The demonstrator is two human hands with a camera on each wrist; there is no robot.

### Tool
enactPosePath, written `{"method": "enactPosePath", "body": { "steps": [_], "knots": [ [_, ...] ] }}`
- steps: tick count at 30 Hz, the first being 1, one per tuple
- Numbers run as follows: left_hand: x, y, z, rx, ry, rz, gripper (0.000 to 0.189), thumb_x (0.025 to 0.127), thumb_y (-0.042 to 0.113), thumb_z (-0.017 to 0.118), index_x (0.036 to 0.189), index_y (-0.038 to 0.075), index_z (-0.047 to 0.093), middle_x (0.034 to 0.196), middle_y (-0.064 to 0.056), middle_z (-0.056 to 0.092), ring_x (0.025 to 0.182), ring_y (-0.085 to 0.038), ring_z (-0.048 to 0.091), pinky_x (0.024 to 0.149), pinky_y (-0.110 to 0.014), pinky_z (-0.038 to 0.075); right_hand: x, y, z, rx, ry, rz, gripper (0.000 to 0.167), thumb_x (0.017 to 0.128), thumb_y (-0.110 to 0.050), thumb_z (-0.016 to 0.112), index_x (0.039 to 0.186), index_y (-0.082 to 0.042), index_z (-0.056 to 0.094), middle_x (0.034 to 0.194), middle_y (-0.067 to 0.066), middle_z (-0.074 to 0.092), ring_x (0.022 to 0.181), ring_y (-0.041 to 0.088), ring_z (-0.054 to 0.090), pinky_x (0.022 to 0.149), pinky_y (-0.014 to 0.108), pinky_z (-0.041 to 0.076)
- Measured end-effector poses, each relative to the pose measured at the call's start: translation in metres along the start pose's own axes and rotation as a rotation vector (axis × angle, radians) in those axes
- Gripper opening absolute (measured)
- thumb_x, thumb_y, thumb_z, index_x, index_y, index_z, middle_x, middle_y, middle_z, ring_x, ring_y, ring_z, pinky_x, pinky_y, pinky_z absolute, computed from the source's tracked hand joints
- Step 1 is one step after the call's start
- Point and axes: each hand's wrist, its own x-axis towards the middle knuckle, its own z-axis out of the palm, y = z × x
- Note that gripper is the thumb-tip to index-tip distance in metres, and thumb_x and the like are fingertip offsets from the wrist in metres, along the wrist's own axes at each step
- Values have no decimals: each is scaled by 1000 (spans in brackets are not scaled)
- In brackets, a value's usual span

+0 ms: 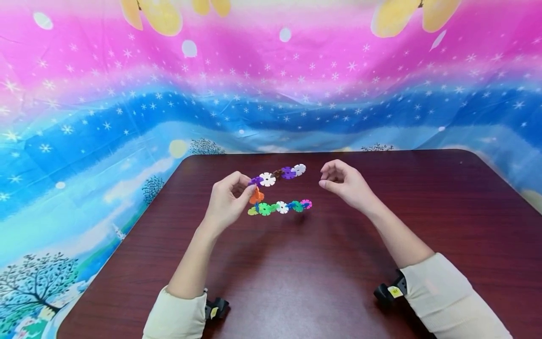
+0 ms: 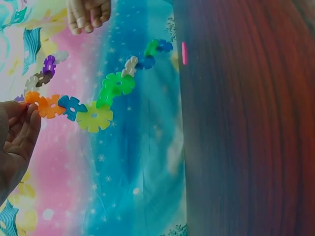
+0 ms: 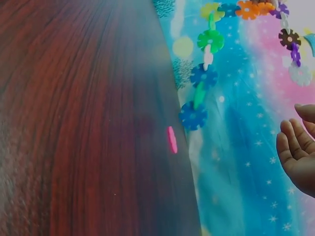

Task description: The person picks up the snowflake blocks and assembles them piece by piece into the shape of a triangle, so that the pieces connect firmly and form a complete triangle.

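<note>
A chain of flower-shaped plastic discs (image 1: pixel 265 209) is bent into a U in the air above the table. My left hand (image 1: pixel 228 200) pinches it at the bend, by an orange disc (image 2: pixel 50 106). Its upper arm runs through purple, white and brown to a white end disc (image 1: pixel 299 170); the lower holds yellow, green, white and blue discs. A pink disc (image 3: pixel 172 140) shows edge-on near the blue end disc (image 3: pixel 193 116), with a gap between them in both wrist views. To the right of the chain, my right hand (image 1: pixel 345 186) holds nothing, its fingers loosely bent.
A dark red-brown wooden table (image 1: pixel 271 282) spreads beneath both hands. Behind it hangs a printed cloth (image 1: pixel 271 84) with snowflakes and trees. Black wrist devices (image 1: pixel 389 292) sit at both cuffs.
</note>
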Motion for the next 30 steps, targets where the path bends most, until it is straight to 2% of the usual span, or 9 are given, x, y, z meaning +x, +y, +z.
{"method": "enactPosePath", "body": {
  "steps": [5, 9, 13, 17, 30],
  "knots": [
    [-1, -2, -6, 32, 74, -5, 7, 80, -10, 64, 81, -8, 57, 74, -19, 63, 59, -26, 55, 54, -24, 47, 6, 10, 5, -61, -32, 53, 22, 84, -6, 66, 104, -2, 55, 90, 11, 58, 81, 20, 56, 68, 28, 46],
    [-2, -6, -11, 54, 134, 1, 7, 80, -11, 63, 81, -8, 57, 74, -18, 62, 59, -25, 56, 55, -21, 46, 14, 19, 11, -138, -112, 105, 24, 84, -8, 66, 105, -3, 56, 91, 10, 59, 82, 22, 57, 70, 33, 46],
    [-3, -27, -14, 58, 181, 10, 8, 80, -9, 65, 81, -5, 58, 74, -15, 63, 60, -23, 58, 56, -18, 47, 22, 28, 17, -218, -207, 157, 26, 82, -8, 68, 105, -4, 57, 92, 9, 60, 83, 22, 58, 70, 35, 47],
    [-5, -45, -19, 53, 214, 12, 8, 81, -4, 68, 82, -1, 60, 76, -11, 64, 61, -19, 58, 56, -17, 47, 30, 39, 24, -272, -274, 173, 28, 81, -8, 69, 105, -2, 58, 92, 9, 60, 84, 23, 57, 72, 34, 46],
    [-18, -44, -32, 81, 240, 14, 9, 81, 0, 68, 83, 1, 60, 77, -6, 64, 62, -13, 57, 58, -19, 49, 44, 56, 47, -446, -446, 214, 31, 79, -10, 70, 107, 1, 60, 89, 9, 59, 81, 23, 53, 74, 36, 44]
  ]
}}
